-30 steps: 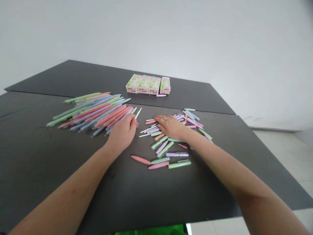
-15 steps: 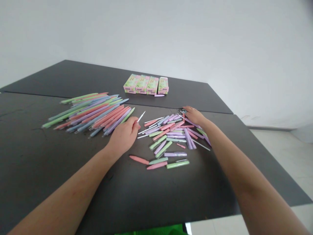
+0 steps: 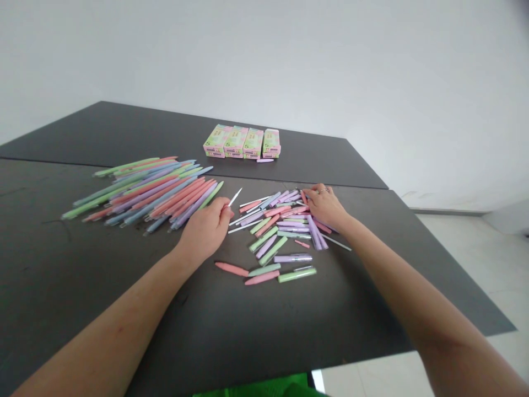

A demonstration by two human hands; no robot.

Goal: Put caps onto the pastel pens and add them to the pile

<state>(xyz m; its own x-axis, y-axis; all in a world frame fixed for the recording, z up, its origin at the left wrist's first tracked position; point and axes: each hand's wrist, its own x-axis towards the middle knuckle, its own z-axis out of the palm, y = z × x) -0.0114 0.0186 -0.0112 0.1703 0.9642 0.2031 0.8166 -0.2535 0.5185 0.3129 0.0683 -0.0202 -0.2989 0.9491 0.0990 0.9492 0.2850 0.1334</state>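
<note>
My left hand [image 3: 206, 229] is closed round a thin white pen refill [image 3: 235, 197], whose tip points up and to the right. It rests between two heaps on the dark table. My right hand [image 3: 325, 205] is at the far right end of a heap of loose pen parts [image 3: 285, 223], fingers curled down into it; whatever they grip is hidden beneath them. That heap mixes pastel barrels, clear-ended caps and white refills. Nearer me lie a red barrel piece [image 3: 231, 268], a pink one [image 3: 262, 277] and a green cap [image 3: 297, 274].
Left of my left hand is a large pile of long pastel pens [image 3: 152, 193]. Several pink-and-green boxes [image 3: 234, 141] stand in a row at the back, with a purple piece [image 3: 265, 160] before them. The dark table [image 3: 264, 331] meets a pale wall behind.
My right hand has drawn slightly toward the heap, its fingers now curled lower among the parts. My left hand still holds the refill. The whole view has shifted a little.
</note>
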